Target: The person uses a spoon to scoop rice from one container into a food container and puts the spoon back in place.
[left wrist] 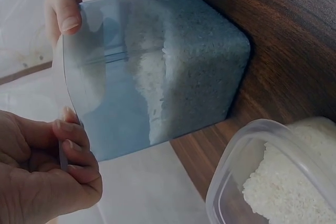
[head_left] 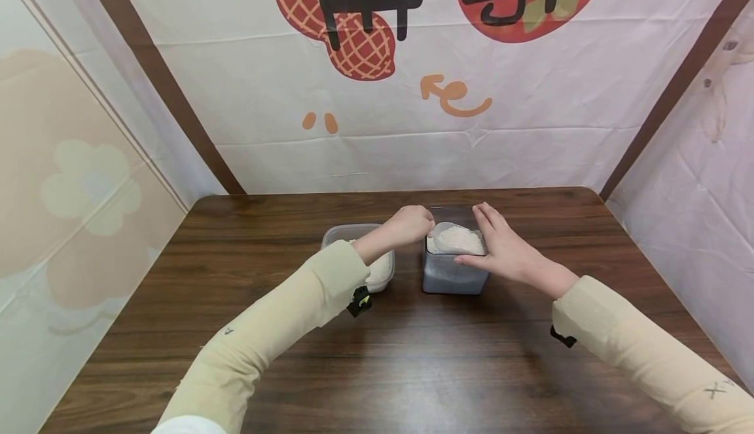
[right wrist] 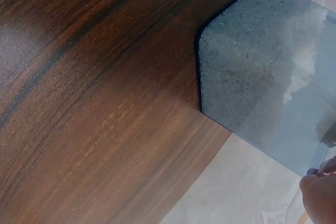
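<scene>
Tall white cloth point(head_left: 383, 159) hangs behind and at both sides, printed with red peanuts and dark strokes. Before it stretches the table point(head_left: 448, 368), dark brown wood grain with a rounded corner at either far end.

Two cream sleeves point(head_left: 294, 303) reach in; the left one passes over part of the clear tub and hides some of it.

Near the table's far side, the blue box point(head_left: 456, 273) stands upright, smooth see-through plastic with flat sides and an open, squarish mouth. Just to its left, apart from it, sits the clear tub point(head_left: 352, 231), lower and round-cornered, holding white rice.

The right hand point(head_left: 506, 247) grips the box at its right side, thumb against the near wall and fingers toward the far edge, covering that stretch of rim. The left hand point(head_left: 408, 224) is clamped on the scoop's handle, mostly hidden within the curled fingers.

The scoop point(head_left: 440, 232), pale and rounded, lies in the box's mouth, its long axis running across the table, bowl pointing right and handle left. Rice grains point(head_left: 461, 240), small and white, heap in its bowl.
</scene>
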Demonstrator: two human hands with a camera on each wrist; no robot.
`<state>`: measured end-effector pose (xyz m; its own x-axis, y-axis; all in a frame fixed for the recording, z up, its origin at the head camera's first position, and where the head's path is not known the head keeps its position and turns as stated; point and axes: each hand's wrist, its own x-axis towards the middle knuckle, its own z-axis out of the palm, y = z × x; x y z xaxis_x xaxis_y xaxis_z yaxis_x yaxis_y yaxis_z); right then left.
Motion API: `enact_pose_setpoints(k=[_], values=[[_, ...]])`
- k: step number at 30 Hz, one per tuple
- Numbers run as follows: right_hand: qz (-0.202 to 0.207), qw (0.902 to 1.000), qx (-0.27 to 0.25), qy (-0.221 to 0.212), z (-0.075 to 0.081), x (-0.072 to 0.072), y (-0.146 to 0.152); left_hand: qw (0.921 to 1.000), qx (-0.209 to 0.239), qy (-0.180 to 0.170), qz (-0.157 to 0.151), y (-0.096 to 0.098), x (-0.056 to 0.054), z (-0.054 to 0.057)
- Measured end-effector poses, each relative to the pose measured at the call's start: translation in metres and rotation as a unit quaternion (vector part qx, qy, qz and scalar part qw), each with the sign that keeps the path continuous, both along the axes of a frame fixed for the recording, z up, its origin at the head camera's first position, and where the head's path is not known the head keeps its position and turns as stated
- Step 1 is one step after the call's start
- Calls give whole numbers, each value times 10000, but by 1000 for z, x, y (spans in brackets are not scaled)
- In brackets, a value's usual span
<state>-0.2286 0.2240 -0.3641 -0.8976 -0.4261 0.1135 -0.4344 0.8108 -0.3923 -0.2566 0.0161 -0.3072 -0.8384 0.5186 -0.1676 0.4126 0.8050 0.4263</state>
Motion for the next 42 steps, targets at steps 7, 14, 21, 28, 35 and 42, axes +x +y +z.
enact_pose_setpoints(k=[7,14,21,28,35,42], values=[[-2,10000,23,-68,1,1,0,9995,-296,130,-6,-1,-5,-2],[-31,9999,38,-98,3,2,-1,9998,170,72,15,-5,-41,-41],[-49,9998,82,-151,3,2,-1,9995,195,-67,238,-10,0,7],[-41,9998,122,-182,3,2,-1,9996,176,35,206,-13,0,11],[-47,9997,119,-224,5,3,-1,9993,284,-52,248,-16,0,15],[-32,9997,123,-217,6,3,-1,9986,363,-136,367,-20,2,18]])
